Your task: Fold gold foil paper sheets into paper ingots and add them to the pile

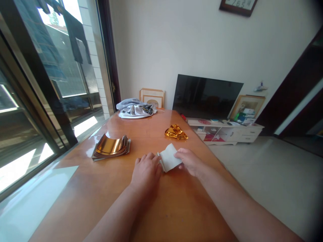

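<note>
Between my hands, just above the wooden table (101, 188), is a pale sheet of paper (169, 158) with its left edge folded or rolled over. My right hand (188, 160) pinches the sheet's right side between thumb and fingers. My left hand (148, 166) is closed at the folded left edge, its fingertips partly hidden behind the knuckles. Farther left lies a curved stack of shiny gold foil sheets (111, 146). Beyond the paper sits a crumpled, folded gold foil piece (176, 132).
A bundle of grey cloth (136, 108) lies at the table's far end. A pale sheet (47, 198) covers the near left corner. Past the table's right edge stand a low white cabinet (248, 132) and a black television (207, 95). Glass doors (70, 84) are on the left.
</note>
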